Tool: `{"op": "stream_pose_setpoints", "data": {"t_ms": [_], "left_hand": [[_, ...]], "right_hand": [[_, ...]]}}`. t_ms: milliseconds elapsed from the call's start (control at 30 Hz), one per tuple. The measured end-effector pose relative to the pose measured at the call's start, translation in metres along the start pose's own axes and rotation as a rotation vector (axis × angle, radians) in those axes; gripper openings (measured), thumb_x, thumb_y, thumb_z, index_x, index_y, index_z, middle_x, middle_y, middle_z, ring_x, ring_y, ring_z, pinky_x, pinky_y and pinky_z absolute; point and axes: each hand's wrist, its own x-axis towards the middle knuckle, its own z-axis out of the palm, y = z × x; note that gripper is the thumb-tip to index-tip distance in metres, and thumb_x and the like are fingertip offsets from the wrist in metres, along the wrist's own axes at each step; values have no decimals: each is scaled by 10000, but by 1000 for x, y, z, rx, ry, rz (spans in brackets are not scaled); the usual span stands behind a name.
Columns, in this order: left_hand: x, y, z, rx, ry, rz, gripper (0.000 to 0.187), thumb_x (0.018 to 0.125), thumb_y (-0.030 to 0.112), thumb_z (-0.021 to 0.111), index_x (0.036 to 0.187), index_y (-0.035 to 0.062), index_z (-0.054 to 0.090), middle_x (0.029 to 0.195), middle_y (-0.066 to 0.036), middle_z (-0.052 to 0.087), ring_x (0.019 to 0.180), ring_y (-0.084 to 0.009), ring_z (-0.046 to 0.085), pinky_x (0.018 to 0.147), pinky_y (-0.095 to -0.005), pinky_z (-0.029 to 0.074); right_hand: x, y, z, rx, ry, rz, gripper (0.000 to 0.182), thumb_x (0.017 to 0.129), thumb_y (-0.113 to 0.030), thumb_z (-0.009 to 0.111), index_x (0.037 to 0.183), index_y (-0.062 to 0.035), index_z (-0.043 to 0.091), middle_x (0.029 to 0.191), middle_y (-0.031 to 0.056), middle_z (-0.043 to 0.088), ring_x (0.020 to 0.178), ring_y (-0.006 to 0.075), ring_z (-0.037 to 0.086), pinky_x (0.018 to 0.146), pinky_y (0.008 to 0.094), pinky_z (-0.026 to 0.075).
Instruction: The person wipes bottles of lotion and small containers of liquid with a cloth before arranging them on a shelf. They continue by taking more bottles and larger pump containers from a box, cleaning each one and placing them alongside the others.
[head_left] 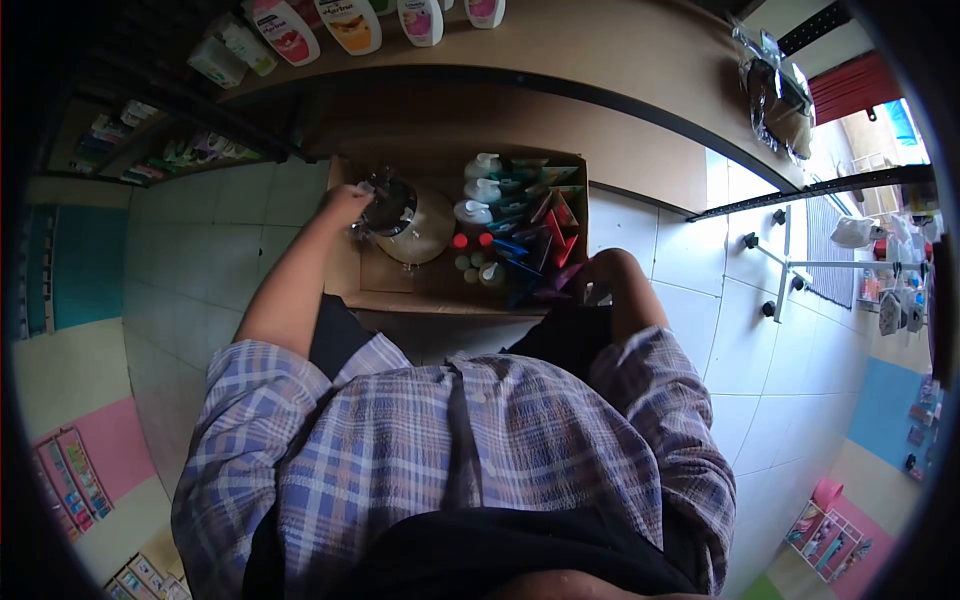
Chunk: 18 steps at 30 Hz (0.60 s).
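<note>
Left hand (345, 205) grips the dark shiny plastic package (390, 205) in the brown cardboard box (440, 285) on the floor. Right hand (590, 280) is at the box edge; its grip I cannot tell. Lifting straight up seems safest, away from the bottles (482, 190).

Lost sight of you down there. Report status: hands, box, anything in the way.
Left hand gripping clear plastic wrap in the cardboard box. Right hand hidden behind knee. Bottles packed alongside; nothing in the way.
</note>
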Motion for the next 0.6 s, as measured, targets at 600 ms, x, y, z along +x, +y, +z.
{"op": "stream_pose_setpoints", "data": {"t_ms": [600], "left_hand": [[-143,72,186,283,-303,159,539,896,601,502,1210,178,620,1209,-136,605,1153,-368,538,988,-568,393]], "right_hand": [[12,-3,-7,-606,347,-202,455,786,-429,732,1143,-149,691,1046,119,702,939,281,679,805,421,555]]}}
